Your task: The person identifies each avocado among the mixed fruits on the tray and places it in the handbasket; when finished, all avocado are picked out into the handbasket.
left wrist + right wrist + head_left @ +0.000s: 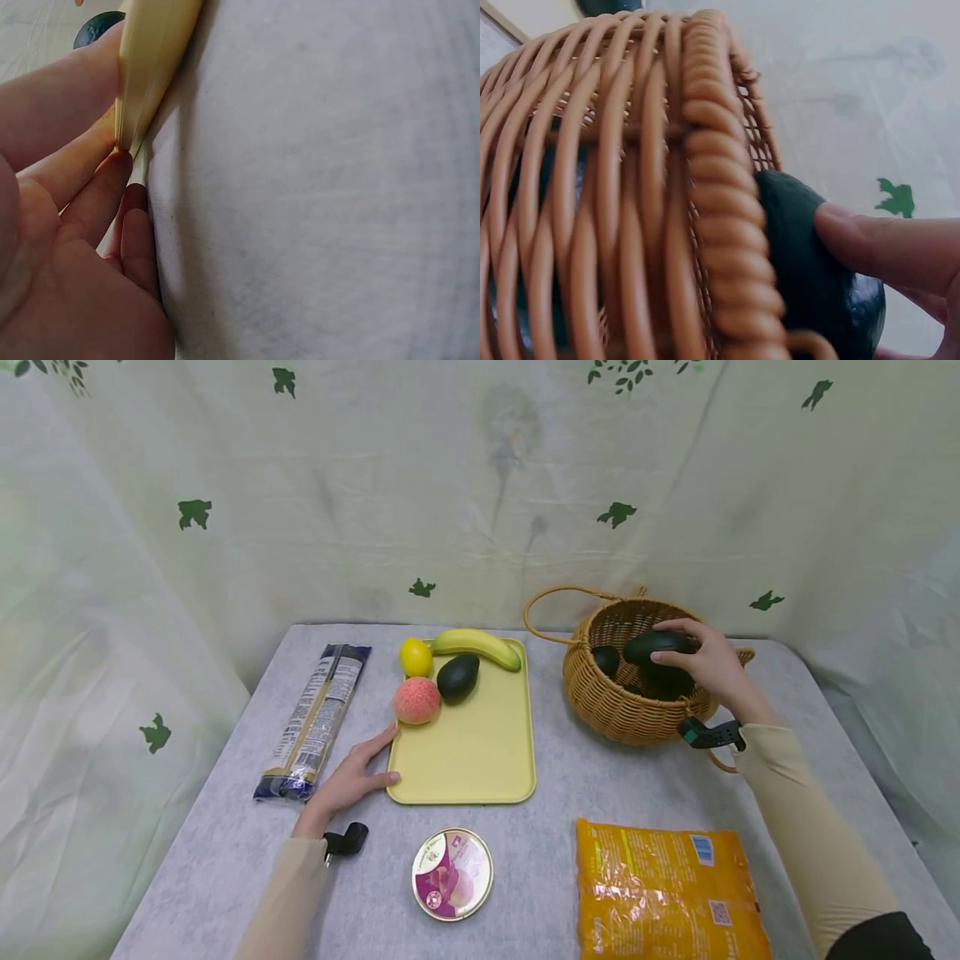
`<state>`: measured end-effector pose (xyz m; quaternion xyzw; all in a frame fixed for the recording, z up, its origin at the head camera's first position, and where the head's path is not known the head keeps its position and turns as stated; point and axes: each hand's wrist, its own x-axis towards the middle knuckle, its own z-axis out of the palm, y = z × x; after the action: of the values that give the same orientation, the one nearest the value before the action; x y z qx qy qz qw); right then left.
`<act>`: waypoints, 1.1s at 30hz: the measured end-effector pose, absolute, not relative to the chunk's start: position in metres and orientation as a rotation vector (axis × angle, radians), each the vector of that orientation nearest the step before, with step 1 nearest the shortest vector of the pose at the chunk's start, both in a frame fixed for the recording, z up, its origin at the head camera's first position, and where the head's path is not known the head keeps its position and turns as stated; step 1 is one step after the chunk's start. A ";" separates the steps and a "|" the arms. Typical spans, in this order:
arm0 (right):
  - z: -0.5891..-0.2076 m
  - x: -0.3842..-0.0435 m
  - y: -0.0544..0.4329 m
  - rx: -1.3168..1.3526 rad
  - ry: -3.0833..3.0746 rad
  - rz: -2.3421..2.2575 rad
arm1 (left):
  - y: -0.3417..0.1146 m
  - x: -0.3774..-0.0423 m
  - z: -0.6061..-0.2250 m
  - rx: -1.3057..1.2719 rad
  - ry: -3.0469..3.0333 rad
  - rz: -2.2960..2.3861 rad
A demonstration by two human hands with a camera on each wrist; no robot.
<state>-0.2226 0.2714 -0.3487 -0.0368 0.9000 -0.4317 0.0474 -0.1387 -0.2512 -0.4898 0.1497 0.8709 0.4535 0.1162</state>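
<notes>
My right hand point(708, 660) grips a dark green avocado point(658, 647) at the mouth of the wicker basket point(637, 718). In the right wrist view the thumb presses on that avocado point(810, 262), which stands out past the braided rim. More dark avocados lie inside the basket, one of them at its left point(606, 660). My left hand point(356, 777) touches the left edge of the yellow tray point(465, 768), thumb and forefinger spread along it. On the tray are a banana point(476, 645), a lemon point(416, 657), a pink peach-like fruit point(417, 701) and another avocado point(458, 677).
Left of the tray lies a long blue-ended packet point(315, 722). A round tin point(452, 874) with a purple label stands in front of it. An orange bag point(667, 889) lies at the front right. Behind the table hangs a pale curtain point(450, 485) with green leaf prints.
</notes>
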 end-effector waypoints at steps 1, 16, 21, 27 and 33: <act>-0.349 -0.224 0.270 -0.122 2.759 -1.296 | -0.251 -0.138 -0.490 0.443 2.552 1.327; -0.358 -0.229 0.261 -0.227 2.777 -1.237 | -0.232 -0.124 -0.444 0.415 2.512 1.342; -0.350 -0.227 0.254 -0.216 2.558 -1.608 | -0.233 -0.124 -0.445 0.421 2.504 1.365; -0.344 -0.230 0.237 -0.264 2.304 -1.907 | -0.234 -0.126 -0.447 0.414 2.496 1.374; -0.342 -0.234 0.211 -0.337 2.108 -2.038 | -0.233 -0.124 -0.446 0.412 2.497 1.373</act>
<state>-0.2344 0.2106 -0.3416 -0.1137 0.7109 -0.6875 0.0949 -0.1243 -0.2329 -0.4463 0.1419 0.8597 0.4729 0.1308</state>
